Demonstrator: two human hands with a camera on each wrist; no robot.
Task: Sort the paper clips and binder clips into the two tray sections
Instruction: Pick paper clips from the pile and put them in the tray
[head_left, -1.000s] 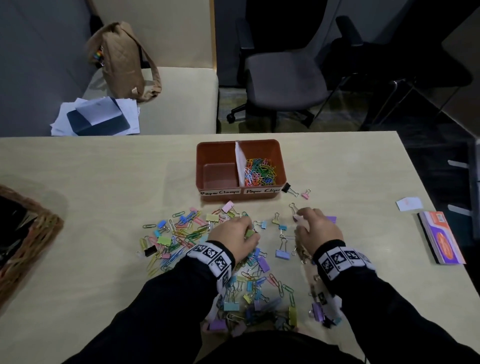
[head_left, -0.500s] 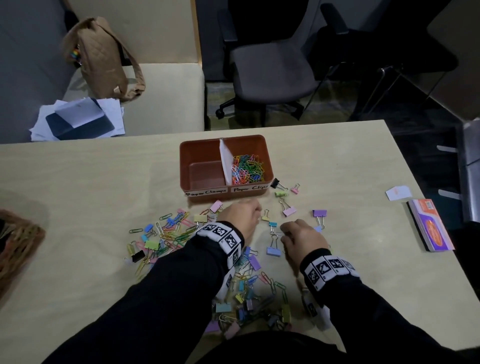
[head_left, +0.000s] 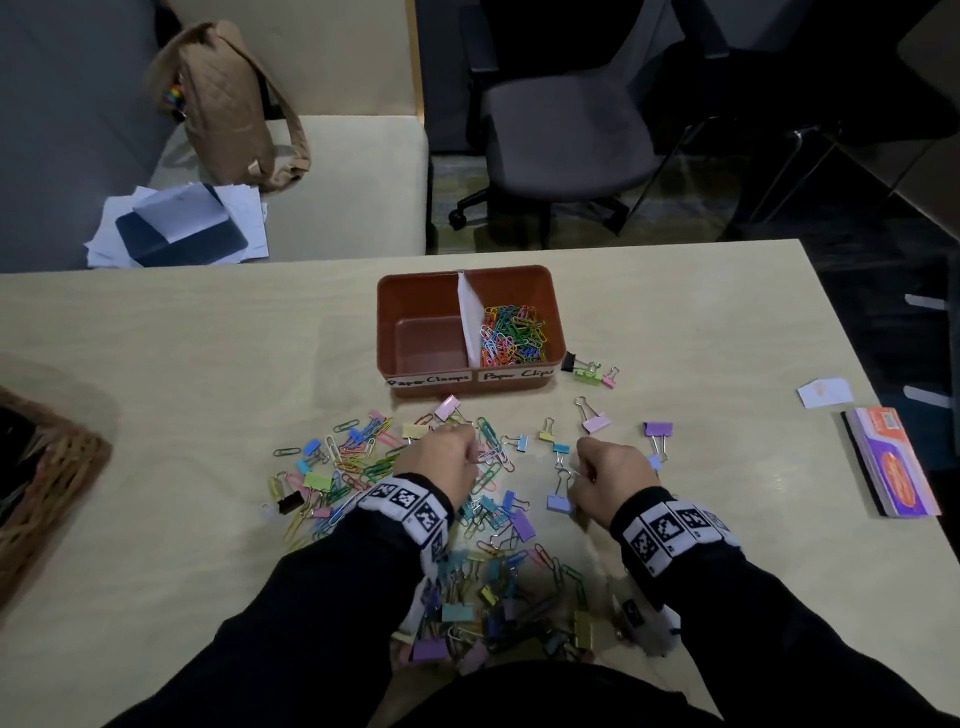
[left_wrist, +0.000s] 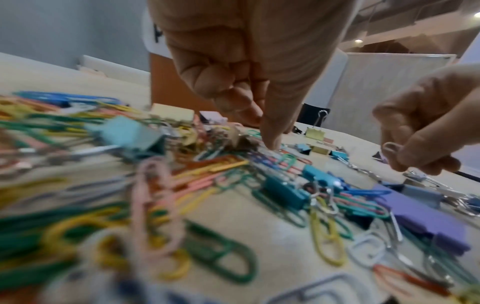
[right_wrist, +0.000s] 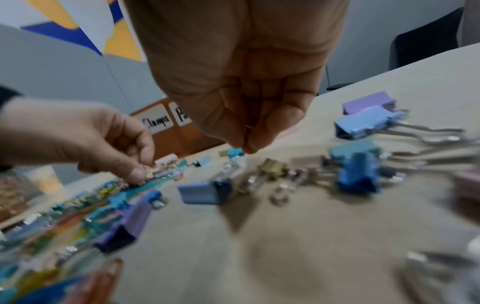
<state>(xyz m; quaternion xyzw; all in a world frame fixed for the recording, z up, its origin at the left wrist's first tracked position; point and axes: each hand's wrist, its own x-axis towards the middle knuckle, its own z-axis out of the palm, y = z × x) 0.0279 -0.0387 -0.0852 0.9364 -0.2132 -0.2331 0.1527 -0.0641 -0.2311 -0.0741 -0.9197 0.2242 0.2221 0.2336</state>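
Head view: tray (head_left: 470, 387) near table's far edge — right section full of paper clips (head_left: 511, 335), left section bare. Left hand (head_left: 441, 462) pinches clip from mixed pile (head_left: 363, 467); right hand (head_left: 613, 478) pinches paper clip — gathering handfuls to save trips, likely.

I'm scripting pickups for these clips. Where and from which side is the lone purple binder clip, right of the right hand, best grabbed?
Pinch the purple binder clip across its folded body from above. It lies flat on the table, body away from the person, thin wire handles pointing back toward them. It has free space around it, so the right hand could probably reach it unobstructed.
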